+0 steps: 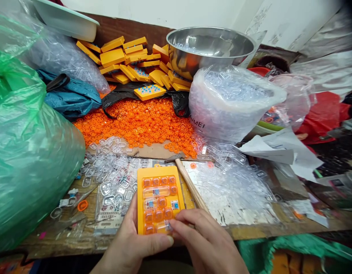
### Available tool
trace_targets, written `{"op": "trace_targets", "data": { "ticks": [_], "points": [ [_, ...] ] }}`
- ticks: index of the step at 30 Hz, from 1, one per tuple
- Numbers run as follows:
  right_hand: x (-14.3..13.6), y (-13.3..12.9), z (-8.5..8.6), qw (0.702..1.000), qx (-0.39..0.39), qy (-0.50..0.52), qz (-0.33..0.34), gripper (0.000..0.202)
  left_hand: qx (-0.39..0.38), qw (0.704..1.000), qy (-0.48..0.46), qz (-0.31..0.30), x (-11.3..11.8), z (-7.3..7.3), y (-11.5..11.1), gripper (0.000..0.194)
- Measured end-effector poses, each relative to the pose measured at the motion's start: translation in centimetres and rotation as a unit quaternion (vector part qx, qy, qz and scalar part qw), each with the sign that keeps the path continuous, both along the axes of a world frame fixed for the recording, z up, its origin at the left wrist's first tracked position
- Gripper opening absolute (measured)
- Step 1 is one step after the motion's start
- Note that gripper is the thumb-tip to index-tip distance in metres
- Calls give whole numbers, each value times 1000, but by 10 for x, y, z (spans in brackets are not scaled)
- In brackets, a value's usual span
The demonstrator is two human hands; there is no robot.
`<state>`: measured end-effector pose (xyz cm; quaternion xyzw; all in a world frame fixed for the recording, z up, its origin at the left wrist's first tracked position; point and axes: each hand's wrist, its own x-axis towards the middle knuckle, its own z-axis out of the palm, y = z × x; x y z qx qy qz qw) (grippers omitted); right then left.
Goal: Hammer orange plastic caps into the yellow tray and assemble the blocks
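Observation:
Low in the middle, my left hand grips a yellow-orange plastic panel by its lower left, thumb across the bottom edge. Orange rings under clear caps fill most of its openings, some round, some elongated. At the right side one opening bares a small blue-and-white part. My right hand is closed at the panel's lower right, its fingertips bunched against a long clear cap. Whether those fingers pinch a small piece cannot be seen; the thumb is hidden.
Behind the panel lie a heap of orange rings, loose clear caps and a wooden-handled hammer. Stacked yellow panels, a steel bowl and a bag of clear pieces stand farther back. A green bag bulges at left.

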<state>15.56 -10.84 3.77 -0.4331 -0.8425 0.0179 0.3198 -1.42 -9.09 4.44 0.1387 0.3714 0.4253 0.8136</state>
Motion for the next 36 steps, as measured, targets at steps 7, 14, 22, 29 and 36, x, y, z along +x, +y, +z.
{"op": "trace_targets", "data": {
  "ticks": [7,14,22,29,36],
  "points": [
    [-5,-3,-9,966,-131,215,-64,16,11,995,76,66,6,-6,-7,72],
    [-34,-4,-20,580,-497,641,-77,69,27,973,190,127,9,-2,-14,70],
    [-41,28,-30,850,-337,395,-94,55,117,942,246,198,-26,6,19,65],
    [-63,62,-45,964,-201,153,-81,31,141,920,251,264,-64,-2,41,58],
    [-84,78,-43,973,-218,23,-75,25,119,928,247,254,-67,-5,36,66]
  ]
}}
